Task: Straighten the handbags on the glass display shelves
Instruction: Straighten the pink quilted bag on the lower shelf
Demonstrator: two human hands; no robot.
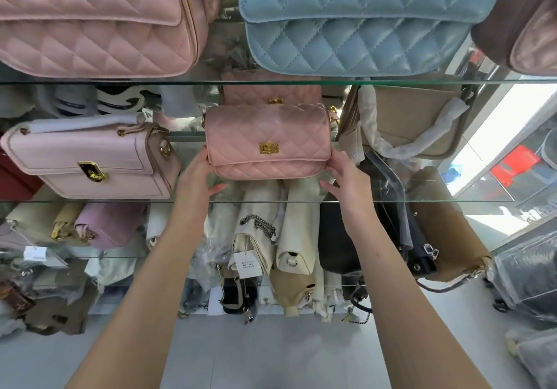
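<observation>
Small pink quilted flap bag w/ gold clasp [268, 144] sits on mid glass shelf [120, 200], facing me. Left hand [197, 173] & right hand [343, 171] clamp its ends, fingers curled round. Risk: uneven push on slick glass cd skew or topple it.

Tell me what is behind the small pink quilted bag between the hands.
A second pink quilted bag with a gold clasp stands behind the front bag; only its upper part shows, the rest is covered.
</observation>
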